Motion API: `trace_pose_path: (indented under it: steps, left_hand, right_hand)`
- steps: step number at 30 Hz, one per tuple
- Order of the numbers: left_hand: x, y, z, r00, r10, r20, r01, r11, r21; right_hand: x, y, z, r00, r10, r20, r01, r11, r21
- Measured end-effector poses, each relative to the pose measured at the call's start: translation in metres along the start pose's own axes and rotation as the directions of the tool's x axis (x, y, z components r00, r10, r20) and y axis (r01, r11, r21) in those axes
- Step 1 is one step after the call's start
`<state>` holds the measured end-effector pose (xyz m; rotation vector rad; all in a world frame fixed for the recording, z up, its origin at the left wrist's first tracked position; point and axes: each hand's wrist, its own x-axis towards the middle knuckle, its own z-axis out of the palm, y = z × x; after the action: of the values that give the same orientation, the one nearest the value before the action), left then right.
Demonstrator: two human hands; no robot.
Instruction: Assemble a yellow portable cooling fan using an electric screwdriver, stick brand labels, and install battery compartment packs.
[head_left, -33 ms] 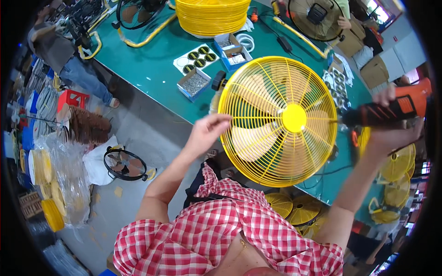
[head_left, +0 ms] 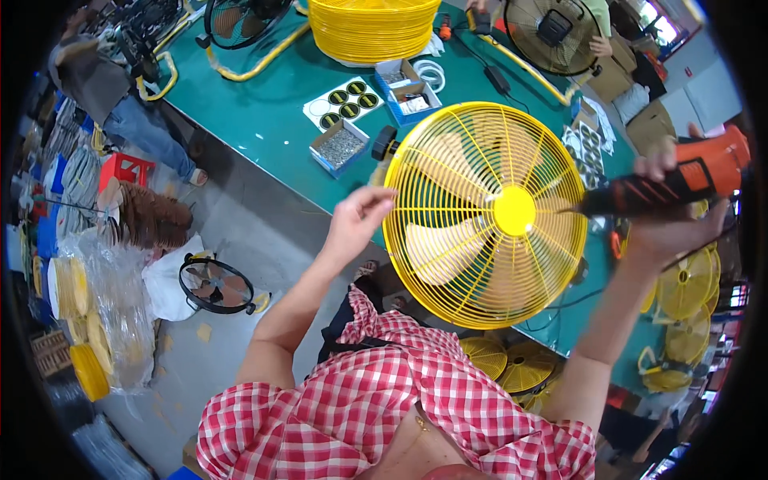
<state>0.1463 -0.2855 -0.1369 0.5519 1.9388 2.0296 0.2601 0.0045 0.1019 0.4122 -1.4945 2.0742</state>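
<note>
A round fan (head_left: 514, 210) with a yellow wire guard stands tilted in front of me at the table's near edge. Pale blades show through the wires, and a black knob (head_left: 385, 142) sticks out at its left rim. My left hand (head_left: 358, 220) is beside that rim, thumb and fingertips pinched together; whatever they may hold is too small to make out. An orange and black power drill (head_left: 696, 178) is gripped in my right hand (head_left: 668, 228), which is partly blurred. The drill points left, its thin bit overlapping the guard's right side in view.
Beyond the fan on the green table (head_left: 256, 120) are a box of small screws (head_left: 340, 148), blue parts boxes (head_left: 410, 100), a sticker sheet (head_left: 344, 104) and stacked yellow guards (head_left: 372, 30). Another person (head_left: 120, 104) stands far left. A small black fan (head_left: 216, 286) lies on the floor.
The drill has moved a little left, so its bit now overlaps the guard. My left fingertips have drawn slightly back from the rim.
</note>
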Motion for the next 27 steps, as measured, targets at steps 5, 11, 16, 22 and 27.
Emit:
trace_pose_path:
  steps: [5,11,16,22,27]
  left_hand:
    - [0.038,-0.022,0.003,0.976,0.142,-0.168,-0.113,0.979,0.171]
    - [0.054,-0.016,0.008,0.957,0.238,-0.167,-0.170,0.925,0.341]
    - [0.047,-0.002,0.012,0.970,0.228,-0.086,-0.169,0.883,0.438]
    - [0.040,0.005,0.014,0.970,0.230,-0.080,-0.172,0.880,0.443]
    - [0.035,0.012,0.018,0.973,0.217,-0.083,-0.171,0.910,0.378]
  right_hand:
    - [0.023,0.084,0.059,0.994,0.093,-0.057,-0.084,0.986,0.147]
    - [0.030,0.172,0.087,0.988,0.143,-0.063,-0.129,0.974,0.186]
    - [0.022,0.193,0.080,0.992,0.123,-0.028,-0.117,0.982,0.150]
    - [0.013,0.197,0.083,0.990,0.131,-0.043,-0.124,0.981,0.147]
    - [0.008,0.192,0.081,0.995,0.072,0.071,-0.084,0.981,0.176]
